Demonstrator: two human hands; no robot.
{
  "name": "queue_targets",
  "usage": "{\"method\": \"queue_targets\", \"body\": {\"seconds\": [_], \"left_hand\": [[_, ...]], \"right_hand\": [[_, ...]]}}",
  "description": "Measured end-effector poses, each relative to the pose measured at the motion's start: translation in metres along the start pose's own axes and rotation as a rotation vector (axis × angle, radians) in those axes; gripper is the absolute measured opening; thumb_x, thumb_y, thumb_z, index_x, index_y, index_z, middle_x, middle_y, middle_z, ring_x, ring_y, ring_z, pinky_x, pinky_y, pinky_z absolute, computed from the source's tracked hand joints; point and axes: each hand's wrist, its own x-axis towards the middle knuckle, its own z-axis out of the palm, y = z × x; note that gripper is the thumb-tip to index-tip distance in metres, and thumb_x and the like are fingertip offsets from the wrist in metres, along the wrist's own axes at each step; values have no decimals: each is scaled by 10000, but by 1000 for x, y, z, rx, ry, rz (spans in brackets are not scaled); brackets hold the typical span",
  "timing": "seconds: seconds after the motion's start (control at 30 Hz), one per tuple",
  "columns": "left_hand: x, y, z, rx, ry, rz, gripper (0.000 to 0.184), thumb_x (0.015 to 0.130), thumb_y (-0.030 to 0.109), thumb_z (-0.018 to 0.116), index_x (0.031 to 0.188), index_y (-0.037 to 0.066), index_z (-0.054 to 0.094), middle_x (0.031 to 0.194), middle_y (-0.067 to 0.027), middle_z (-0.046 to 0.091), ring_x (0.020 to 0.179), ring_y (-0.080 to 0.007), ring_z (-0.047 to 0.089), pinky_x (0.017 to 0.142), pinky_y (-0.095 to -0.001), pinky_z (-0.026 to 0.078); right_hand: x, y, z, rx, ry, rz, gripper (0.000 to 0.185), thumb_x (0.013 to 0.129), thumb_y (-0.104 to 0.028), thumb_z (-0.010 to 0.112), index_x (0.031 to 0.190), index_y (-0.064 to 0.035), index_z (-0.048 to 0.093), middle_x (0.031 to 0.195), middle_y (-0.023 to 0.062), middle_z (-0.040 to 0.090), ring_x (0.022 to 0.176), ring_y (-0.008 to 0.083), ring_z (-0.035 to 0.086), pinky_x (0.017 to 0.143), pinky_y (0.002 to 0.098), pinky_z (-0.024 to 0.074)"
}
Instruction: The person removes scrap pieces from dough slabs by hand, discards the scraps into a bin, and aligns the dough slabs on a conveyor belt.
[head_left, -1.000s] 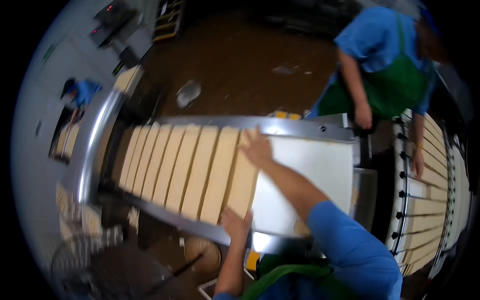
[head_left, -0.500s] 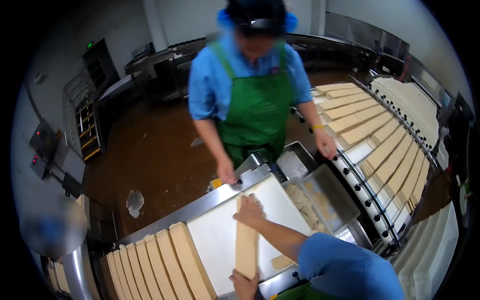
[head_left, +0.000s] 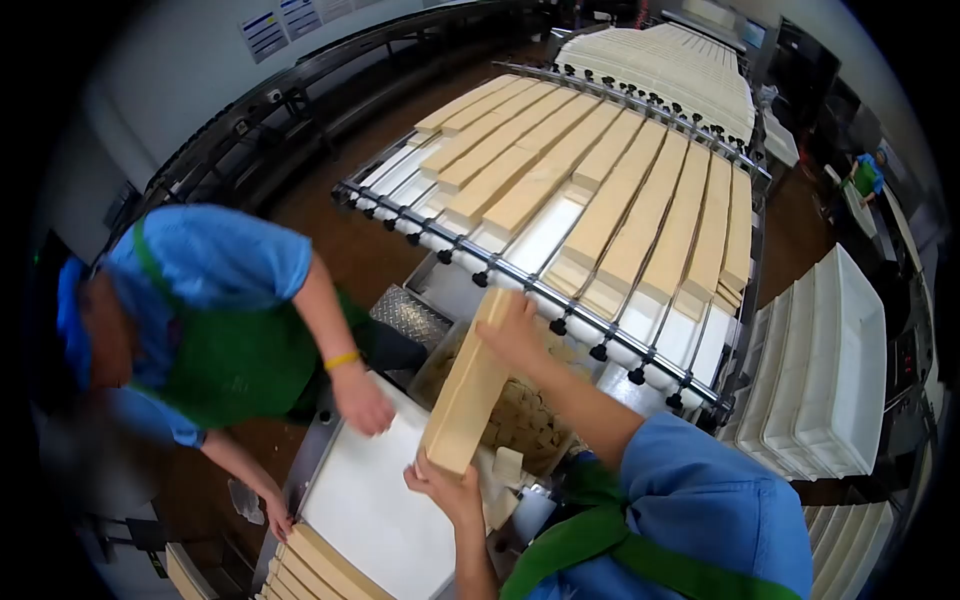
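A long pale block of stacked dough sheets (head_left: 468,385) is held up between my two hands, slanting above a bin of dough scraps (head_left: 525,425). My right hand (head_left: 512,328) grips its far end. At its near end, my left hand (head_left: 447,487) has the fingers and thumb around the lower edge. The white work surface (head_left: 385,490) lies to the left of the block. A few loose dough pieces (head_left: 508,466) are by the bin's near edge, close to my left hand.
Several similar blocks (head_left: 620,215) rest across a roller-fronted conveyor (head_left: 545,285) ahead. A co-worker in a green apron (head_left: 240,360) leans over the left side, one hand (head_left: 278,518) at a row of blocks (head_left: 325,565). Stacked white trays (head_left: 810,370) stand at right.
My view has swung right toward the conveyor. The dough block has been lifted off the white surface and carried over the scrap bin. The co-worker has bent toward the row of blocks.
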Motion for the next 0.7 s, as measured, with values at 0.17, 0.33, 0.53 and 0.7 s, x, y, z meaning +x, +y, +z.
{"method": "queue_targets", "body": {"seconds": [0.17,0.33,0.53,0.7], "left_hand": [[70,83,57,-62,-9,184,811,662,30,688,1389,49,331,1322,-288,238,1219,-417,313,1041,-414,310],[146,122,102,-62,-161,439,807,715,58,723,1415,50,321,1338,-194,315,1221,-359,384,1036,-391,345],[198,119,134,-199,-477,405,777,792,60,691,1453,58,282,1407,-141,289,1287,-264,362,1071,-356,337],[200,123,152,-269,-579,381,727,839,86,659,1456,54,275,1440,-120,258,1322,-247,326,1091,-352,312]], "right_hand": [[110,11,-82,52,20,97,860,745,-435,651,1353,2,229,1302,263,340,1048,463,536,898,481,477],[207,48,-104,-410,-39,145,780,779,-590,507,1277,10,474,1241,222,538,1130,397,508,966,514,352],[289,107,-111,-599,-100,52,605,867,-498,400,1154,-8,609,1218,170,591,1185,324,437,1023,486,224],[314,109,-119,-542,-242,170,629,881,-455,375,1275,13,522,1305,201,528,1262,326,405,1064,431,230]]}}
